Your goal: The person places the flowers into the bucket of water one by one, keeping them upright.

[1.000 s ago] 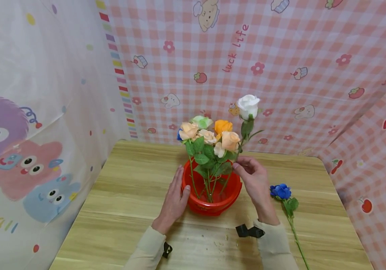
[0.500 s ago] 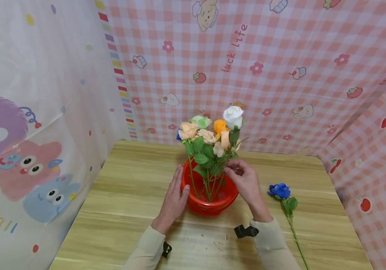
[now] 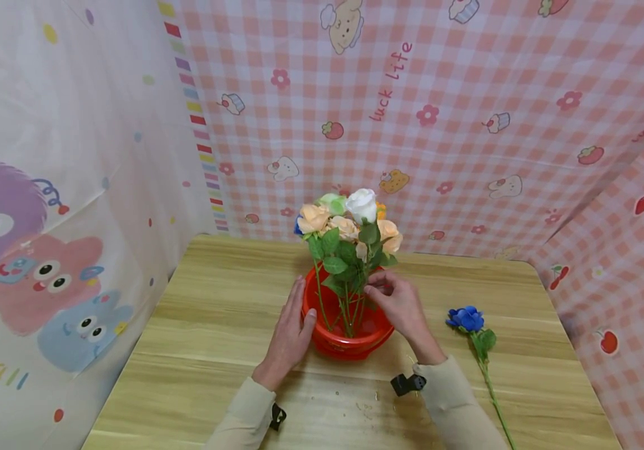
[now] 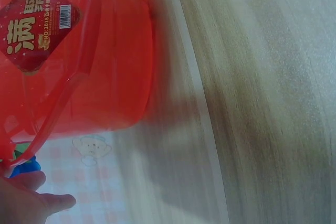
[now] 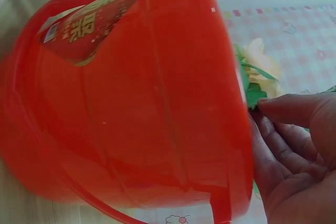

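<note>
A red plastic bucket (image 3: 350, 347) stands on the table, holding several artificial flowers with peach roses (image 3: 315, 219) among them. Pale green, orange and blue blooms show behind. At the bucket's right rim my right hand (image 3: 403, 307) pinches the stem of a white rose (image 3: 362, 206), whose bloom rises above the bunch. Its lower stem is hidden among leaves. My left hand (image 3: 289, 332) rests with straight fingers along the bucket's left side. In the right wrist view, thumb and fingertips (image 5: 265, 100) meet at a green leaf just past the rim.
A blue flower (image 3: 466, 319) with a long stem lies on the wooden table (image 3: 232, 300) to the right. Small droplets (image 3: 364, 409) dot the tabletop in front of the bucket. A pink checked cloth (image 3: 299, 125) hangs behind. The bucket's handle (image 4: 92, 24) hangs down its front.
My right hand has moved left and slightly down with the white rose, bringing its bloom from the bunch's right side to over its middle. My left hand stays at the bucket.
</note>
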`<state>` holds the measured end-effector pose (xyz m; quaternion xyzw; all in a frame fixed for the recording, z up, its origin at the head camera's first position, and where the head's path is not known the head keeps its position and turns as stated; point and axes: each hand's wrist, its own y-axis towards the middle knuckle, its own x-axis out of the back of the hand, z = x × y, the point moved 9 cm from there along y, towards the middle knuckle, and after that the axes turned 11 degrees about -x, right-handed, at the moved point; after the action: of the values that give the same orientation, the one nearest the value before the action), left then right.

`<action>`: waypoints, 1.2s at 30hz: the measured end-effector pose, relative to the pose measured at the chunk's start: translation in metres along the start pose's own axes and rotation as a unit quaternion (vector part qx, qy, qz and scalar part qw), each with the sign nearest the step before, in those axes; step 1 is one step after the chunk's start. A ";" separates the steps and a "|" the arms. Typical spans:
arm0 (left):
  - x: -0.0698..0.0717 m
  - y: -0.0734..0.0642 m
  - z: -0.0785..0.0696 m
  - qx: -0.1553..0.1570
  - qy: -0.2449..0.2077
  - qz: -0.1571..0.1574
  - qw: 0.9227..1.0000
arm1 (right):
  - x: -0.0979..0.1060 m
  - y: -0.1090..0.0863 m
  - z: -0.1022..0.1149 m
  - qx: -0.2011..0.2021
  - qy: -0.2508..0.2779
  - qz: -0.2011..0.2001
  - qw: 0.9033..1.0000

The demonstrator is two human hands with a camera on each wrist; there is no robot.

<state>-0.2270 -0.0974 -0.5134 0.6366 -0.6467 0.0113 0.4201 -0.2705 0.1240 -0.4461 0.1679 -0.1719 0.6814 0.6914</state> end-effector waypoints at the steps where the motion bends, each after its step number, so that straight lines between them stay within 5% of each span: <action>1: 0.000 0.000 0.000 0.000 0.001 0.000 1.000 | -0.001 0.001 0.000 0.002 -0.006 0.001 1.000; 19: -0.002 0.000 0.000 0.002 -0.003 0.004 1.000 | -0.024 0.012 0.004 0.020 -0.094 0.033 0.995; 36: 0.000 0.000 0.001 0.005 -0.006 0.002 1.000 | -0.044 0.024 0.006 -0.017 -0.148 0.057 0.987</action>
<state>-0.2278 -0.0974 -0.5139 0.6372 -0.6504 0.0120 0.4132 -0.2952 0.0825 -0.4619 0.2449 -0.2937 0.6843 0.6209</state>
